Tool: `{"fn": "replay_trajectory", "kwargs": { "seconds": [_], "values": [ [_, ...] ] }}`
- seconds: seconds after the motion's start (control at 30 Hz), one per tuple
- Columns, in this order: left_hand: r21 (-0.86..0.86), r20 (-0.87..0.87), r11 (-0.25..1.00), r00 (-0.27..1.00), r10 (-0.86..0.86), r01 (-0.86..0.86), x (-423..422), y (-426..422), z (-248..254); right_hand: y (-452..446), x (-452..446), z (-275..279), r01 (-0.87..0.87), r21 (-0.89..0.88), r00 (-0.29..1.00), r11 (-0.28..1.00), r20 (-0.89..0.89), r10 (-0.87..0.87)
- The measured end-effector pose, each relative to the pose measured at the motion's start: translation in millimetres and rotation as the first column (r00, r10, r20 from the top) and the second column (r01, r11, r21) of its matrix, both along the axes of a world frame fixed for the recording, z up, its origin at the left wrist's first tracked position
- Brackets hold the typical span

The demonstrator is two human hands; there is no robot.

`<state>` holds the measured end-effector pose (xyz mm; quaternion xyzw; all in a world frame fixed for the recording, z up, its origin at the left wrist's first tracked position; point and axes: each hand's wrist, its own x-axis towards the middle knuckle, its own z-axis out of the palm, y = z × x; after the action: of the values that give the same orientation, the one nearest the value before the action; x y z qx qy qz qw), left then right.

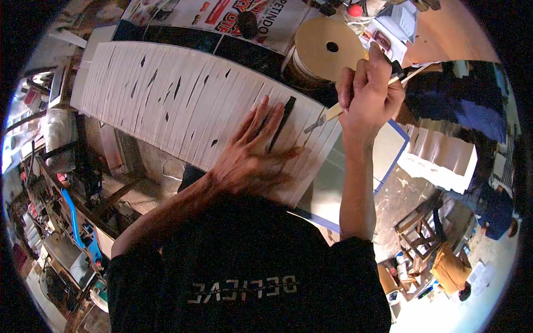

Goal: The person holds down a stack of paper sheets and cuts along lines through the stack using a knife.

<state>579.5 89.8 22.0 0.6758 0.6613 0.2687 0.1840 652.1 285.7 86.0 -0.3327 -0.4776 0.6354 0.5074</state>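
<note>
A row of white strips (183, 94), seemingly paper, lies side by side across the work surface, with dark slits showing between some of them. My left hand (258, 150) rests flat over the right part of the row, fingers spread, partly blurred. Beside its fingers a longer dark gap (286, 119) shows. My right hand (371, 89) is closed around the pale handle of a flat brush (331, 114). The brush slants down to the left, its bristle end at the strips right of my left hand; whether it touches them I cannot tell.
A large spool with a tan disc face (316, 41) stands beyond the strips, next to a printed sheet (222, 14). A blue-edged panel (391, 147) extends at the right. Stacked white sheets (436, 158) and a wooden stool (416, 236) are farther right. Another person (494, 213) is at the far right.
</note>
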Motion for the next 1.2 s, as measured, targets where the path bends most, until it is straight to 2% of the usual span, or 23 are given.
{"fn": "replay_trajectory", "kwargs": {
  "seconds": [0.17,0.27,0.33,0.37,0.43,0.47,0.53,0.57,0.63,0.8,0.87,0.9,0.97,1.0,1.07,1.1,1.13,1.17,1.2],
  "values": [
    [0.048,-0.009,0.999,1.000,0.010,-0.010,-0.2,1.5,-3.7,-2.1,-6.2,-7.3,0.037,-0.004,0.999,0.999,0.020,-0.037],
    [0.047,-0.009,0.999,1.000,0.004,-0.003,0.0,2.7,-3.9,-1.8,-7.2,-11.0,-0.029,0.046,0.997,0.999,0.075,0.025],
    [0.046,-0.006,0.999,1.000,-0.002,0.002,-0.1,3.2,-5.0,1.5,-11.9,-26.3,0.065,0.190,0.988,0.980,0.124,-0.090],
    [0.046,-0.002,0.999,1.000,-0.004,0.004,-0.4,2.8,-4.7,10.1,-12.3,-33.4,0.066,0.189,0.988,0.980,0.125,-0.091],
    [0.045,0.002,0.999,1.000,-0.005,0.005,-1.0,2.9,-5.8,29.3,-8.8,-44.4,-0.005,0.487,0.974,0.873,0.199,-0.105],
    [0.044,0.001,0.999,1.000,-0.008,0.008,-1.3,2.9,-5.4,27.7,-12.5,-38.7,-0.005,0.487,0.974,0.874,0.199,-0.105],
    [0.036,0.003,0.999,1.000,-0.012,0.012,-1.4,1.9,-7.1,24.7,-22.8,-24.1,0.035,0.369,0.997,0.929,0.057,-0.060],
    [0.031,-0.001,0.999,1.000,-0.012,0.012,-1.8,2.1,-8.4,26.7,-24.1,-28.5,0.031,0.370,0.997,0.928,0.059,-0.057],
    [0.020,-0.007,1.000,1.000,-0.008,0.008,-2.2,1.2,-9.5,32.5,-27.0,-45.1,0.107,0.606,0.968,0.788,0.116,-0.221],
    [0.022,-0.019,1.000,1.000,-0.015,0.015,-2.3,1.0,-8.7,39.1,-28.0,-43.9,0.062,0.709,0.948,0.702,0.177,-0.263],
    [0.030,0.010,0.999,1.000,-0.021,0.021,-4.0,1.0,-7.8,29.2,-22.5,-36.7,0.026,0.481,0.973,0.876,0.189,-0.133],
    [0.043,0.034,0.999,0.999,-0.034,0.033,-4.3,1.2,-6.7,31.2,-23.5,-43.1,0.023,0.478,0.973,0.878,0.193,-0.130],
    [0.031,0.023,0.999,0.999,-0.027,0.027,-3.1,0.7,-2.7,42.0,-27.4,-63.2,0.083,0.775,0.912,0.627,0.195,-0.361],
    [0.029,0.004,0.999,1.000,-0.021,0.021,-3.6,2.2,-0.8,49.5,-27.9,-66.9,0.088,0.778,0.911,0.622,0.190,-0.366],
    [0.061,0.001,0.998,0.999,-0.035,0.035,-5.2,2.3,-8.3,67.4,-28.2,-67.5,0.090,0.767,0.891,0.635,0.223,-0.395],
    [0.078,0.004,0.996,0.999,-0.038,0.037,-6.1,2.5,-10.7,69.6,-25.9,-58.6,0.206,0.545,0.919,0.813,0.178,-0.352],
    [0.071,0.008,0.997,1.000,-0.027,0.026,-4.3,0.6,-12.6,90.0,-20.1,-52.3,0.228,0.303,0.973,0.925,-0.104,-0.205],
    [0.064,0.008,0.998,1.000,-0.021,0.021,-2.9,0.1,-13.8,106.9,-16.2,-45.5,0.157,0.048,0.907,0.986,-0.403,-0.125],
    [0.060,0.007,0.998,1.000,-0.019,0.018,-2.4,0.1,-14.5,98.0,-16.1,-29.7,0.154,0.041,0.908,0.987,-0.399,-0.125]
  ]
}}
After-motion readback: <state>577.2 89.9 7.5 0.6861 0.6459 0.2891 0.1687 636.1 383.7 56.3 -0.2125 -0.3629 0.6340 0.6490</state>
